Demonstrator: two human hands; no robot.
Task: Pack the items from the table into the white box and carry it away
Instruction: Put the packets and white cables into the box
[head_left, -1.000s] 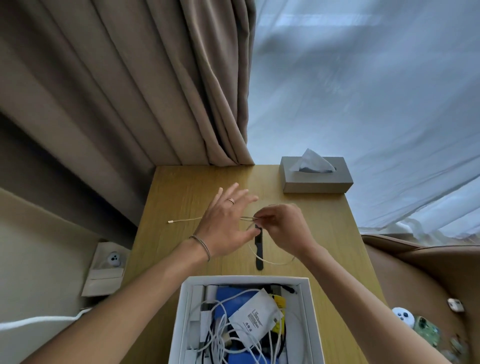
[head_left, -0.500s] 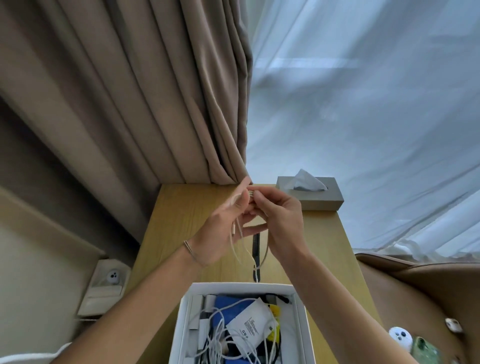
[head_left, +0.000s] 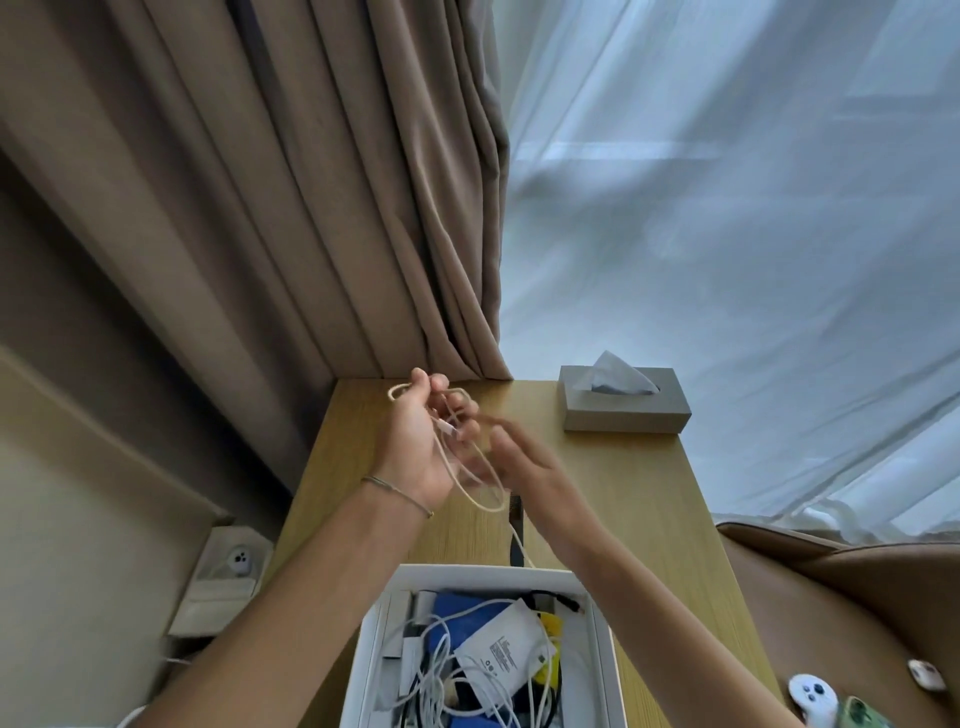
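My left hand (head_left: 423, 447) is raised above the wooden table (head_left: 363, 493) and holds loops of a thin beige cable (head_left: 478, 501). My right hand (head_left: 524, 467) is just to its right, blurred, fingers on the same cable. One end of the cable trails down towards the table. A black strap-like item (head_left: 515, 540) lies on the table under my hands. The white box (head_left: 371, 639) stands at the near table edge, filled with white cables, a white pouch (head_left: 506, 652) and blue and yellow items.
A grey tissue box (head_left: 623, 413) stands at the table's far right corner. Brown curtains and a sheer white curtain hang behind. A brown seat at the right holds a white controller (head_left: 813, 699). A wall socket panel (head_left: 228, 571) is low at the left.
The cable, which lay stretched on the table, has been lifted and gathered into loops in my left hand. My right hand has dropped slightly from the loops. The view tilted upward.
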